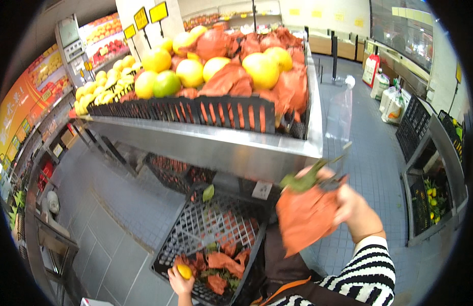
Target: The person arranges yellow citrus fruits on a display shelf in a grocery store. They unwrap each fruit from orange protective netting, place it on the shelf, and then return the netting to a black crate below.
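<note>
My right hand (349, 204) grips a crumpled orange-red wrapping (307, 218) beside the display's front corner. Green leaves with a stem (305, 179) show at its top; whether fruit is inside, I cannot tell. Low at the left, my left hand (181, 281) has its fingers around a small yellow fruit (185, 272), over the near end of a black plastic crate (160, 252). Torn orange-red wrappings (225, 264) and leaves lie in that crate. Above, large yellow citrus fruits (260, 70), a green one (166, 83) and more wrappings are heaped behind a black slatted rim.
The steel edge of the display stand (206, 139) crosses in front of me. A clear plastic bag (340, 111) hangs off its right corner. More black crates (167, 172) sit beneath. Right of the tiled aisle, filled bags (391, 101) and a crate (412, 122) stand along the wall.
</note>
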Action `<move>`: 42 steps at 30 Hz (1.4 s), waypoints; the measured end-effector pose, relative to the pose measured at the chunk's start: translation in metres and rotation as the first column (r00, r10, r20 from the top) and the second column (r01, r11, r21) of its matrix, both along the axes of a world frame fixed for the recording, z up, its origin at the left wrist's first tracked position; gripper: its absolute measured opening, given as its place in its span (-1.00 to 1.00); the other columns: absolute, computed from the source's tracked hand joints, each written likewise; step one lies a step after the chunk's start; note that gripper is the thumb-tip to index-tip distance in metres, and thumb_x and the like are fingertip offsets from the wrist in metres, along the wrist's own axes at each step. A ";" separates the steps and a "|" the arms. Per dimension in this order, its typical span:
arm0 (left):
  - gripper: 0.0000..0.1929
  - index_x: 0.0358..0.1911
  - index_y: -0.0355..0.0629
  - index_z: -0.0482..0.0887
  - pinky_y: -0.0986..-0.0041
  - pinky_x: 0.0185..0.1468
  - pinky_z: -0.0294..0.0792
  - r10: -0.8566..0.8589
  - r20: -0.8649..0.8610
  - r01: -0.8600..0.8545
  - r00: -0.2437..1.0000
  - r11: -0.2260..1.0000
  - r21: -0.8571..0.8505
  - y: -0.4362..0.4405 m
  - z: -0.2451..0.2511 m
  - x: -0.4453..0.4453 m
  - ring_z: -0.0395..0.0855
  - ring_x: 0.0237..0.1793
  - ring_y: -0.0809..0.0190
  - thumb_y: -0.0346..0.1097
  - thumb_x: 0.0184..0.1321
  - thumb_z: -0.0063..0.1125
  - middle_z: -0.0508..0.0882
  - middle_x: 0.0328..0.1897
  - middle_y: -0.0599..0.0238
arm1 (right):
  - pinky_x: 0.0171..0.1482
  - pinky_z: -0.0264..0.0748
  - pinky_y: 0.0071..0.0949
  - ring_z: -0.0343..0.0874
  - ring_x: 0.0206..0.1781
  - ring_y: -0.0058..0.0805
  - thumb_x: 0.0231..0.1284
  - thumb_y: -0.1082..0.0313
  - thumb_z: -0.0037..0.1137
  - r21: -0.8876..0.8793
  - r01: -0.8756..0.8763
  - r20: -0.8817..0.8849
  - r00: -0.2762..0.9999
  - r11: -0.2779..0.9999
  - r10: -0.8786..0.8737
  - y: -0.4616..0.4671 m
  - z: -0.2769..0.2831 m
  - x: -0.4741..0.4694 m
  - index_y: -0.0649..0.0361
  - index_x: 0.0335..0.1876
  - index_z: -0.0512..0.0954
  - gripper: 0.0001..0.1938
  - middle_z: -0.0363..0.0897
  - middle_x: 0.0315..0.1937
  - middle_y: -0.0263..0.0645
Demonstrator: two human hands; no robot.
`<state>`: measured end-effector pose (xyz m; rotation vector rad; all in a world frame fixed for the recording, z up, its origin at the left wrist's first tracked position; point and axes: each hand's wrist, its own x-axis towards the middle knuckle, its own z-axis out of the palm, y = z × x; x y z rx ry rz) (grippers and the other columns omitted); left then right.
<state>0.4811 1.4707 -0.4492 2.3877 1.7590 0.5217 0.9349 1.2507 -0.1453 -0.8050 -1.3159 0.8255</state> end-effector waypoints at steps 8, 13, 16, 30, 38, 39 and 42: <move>-0.03 0.30 0.05 0.19 0.12 0.08 0.41 -0.043 -0.075 0.031 0.996 0.988 -0.151 -0.006 0.028 0.002 0.43 0.10 -0.22 -0.05 -0.31 0.44 0.31 0.24 -0.16 | 0.14 0.39 -0.44 0.51 0.06 -0.42 0.14 0.12 0.19 0.527 0.711 0.036 0.528 0.465 -0.849 0.138 0.211 0.144 0.32 0.16 0.37 -0.45 0.50 0.03 -0.17; -0.23 0.09 -0.06 0.31 0.09 -0.02 0.38 0.046 -0.035 -0.048 0.998 0.996 -0.069 -0.002 0.012 0.007 0.47 -0.05 -0.21 -0.17 -0.36 0.35 0.33 0.12 0.00 | 0.14 0.41 -0.48 0.51 0.08 -0.38 0.21 -0.07 0.11 0.231 0.869 0.183 0.402 0.437 -0.897 0.231 0.272 0.199 0.32 0.16 0.40 -0.40 0.51 0.04 -0.14; -0.21 0.10 -0.05 0.31 0.10 -0.02 0.39 0.069 -0.039 -0.072 0.997 0.994 -0.080 -0.001 0.006 0.004 0.48 -0.06 -0.20 -0.18 -0.37 0.36 0.32 0.15 0.01 | 0.15 0.46 -0.50 0.54 0.08 -0.40 0.34 0.06 -0.05 0.446 0.619 0.334 0.555 0.646 -0.762 0.195 0.248 0.143 0.30 0.11 0.46 -0.56 0.53 0.03 -0.11; -0.16 0.21 -0.05 0.28 0.13 0.10 0.37 0.048 0.121 -0.042 0.992 0.998 -0.054 0.007 -0.007 -0.009 0.46 0.06 -0.19 -0.17 -0.29 0.38 0.30 0.25 0.00 | 0.18 0.41 -0.33 0.51 0.13 -0.17 0.21 0.34 -0.04 -0.752 -0.248 0.319 0.674 0.610 0.667 0.126 -0.251 -0.211 0.37 0.15 0.40 -0.59 0.50 0.07 0.04; -0.11 0.24 -0.01 0.27 0.19 0.08 0.43 0.082 0.264 -0.068 0.961 0.996 -0.062 0.007 -0.006 -0.015 0.45 0.12 -0.13 -0.23 -0.34 0.42 0.30 0.25 0.06 | 0.26 0.27 -0.11 0.27 0.27 0.09 0.12 0.24 0.06 -0.386 0.872 0.919 0.336 0.300 0.205 0.277 -0.470 -0.221 0.41 0.08 0.40 -0.54 0.34 0.16 0.19; -0.11 0.23 -0.02 0.28 0.19 0.08 0.43 0.088 0.289 -0.071 0.953 0.995 -0.068 0.006 -0.007 -0.016 0.44 0.14 -0.13 -0.23 -0.35 0.42 0.29 0.25 0.06 | 0.26 0.27 -0.11 0.28 0.27 0.09 0.12 0.24 0.05 -0.316 0.899 0.932 0.234 0.303 0.277 0.284 -0.478 -0.204 0.40 0.07 0.41 -0.54 0.34 0.16 0.18; -0.14 0.21 0.00 0.31 0.14 0.06 0.41 0.051 0.369 -0.030 0.928 0.998 -0.063 0.006 -0.010 -0.021 0.46 0.06 -0.16 -0.21 -0.34 0.44 0.29 0.25 0.06 | 0.27 0.27 -0.12 0.29 0.26 0.07 0.13 0.22 0.04 -0.266 0.905 0.923 0.140 0.332 0.359 0.298 -0.492 -0.160 0.37 0.07 0.42 -0.56 0.36 0.15 0.15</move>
